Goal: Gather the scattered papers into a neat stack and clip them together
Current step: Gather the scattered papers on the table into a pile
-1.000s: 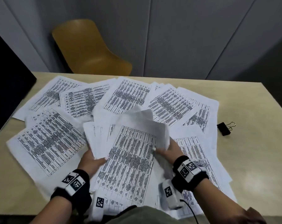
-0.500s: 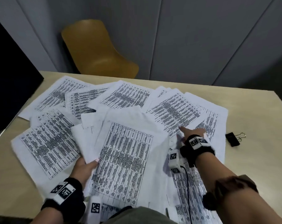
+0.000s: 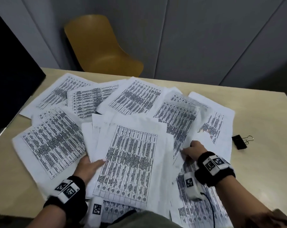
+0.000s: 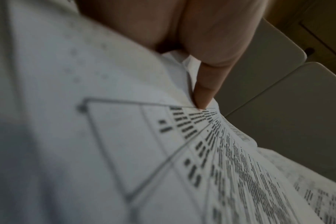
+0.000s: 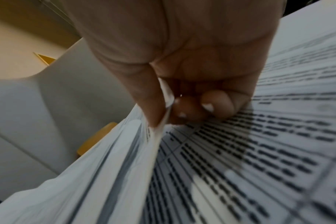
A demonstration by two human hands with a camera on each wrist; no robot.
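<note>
meanwhile, a dark screen point(image 3: 11, 83) edges the table point(image 3: 263, 162) at far left, loose papers point(image 3: 57, 142) fanned beside it. the left hand point(image 3: 88, 167) holds a gathered stack point(image 3: 131, 162), thumb on top. behind stands a yellow chair point(image 3: 98, 46). the right hand point(image 3: 193, 149) pinches a lifted sheet point(image 3: 182, 122) by its edge. a black clip point(image 3: 239, 142) lies apart at right.

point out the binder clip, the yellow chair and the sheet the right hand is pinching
binder clip point(image 3: 239, 141): head view, on its black body, right of the papers.
yellow chair point(image 3: 96, 46): head view, on the backrest, behind the table.
pinched sheet point(image 5: 105, 159): right wrist view, on the lifted sheet below the thumb.
</note>
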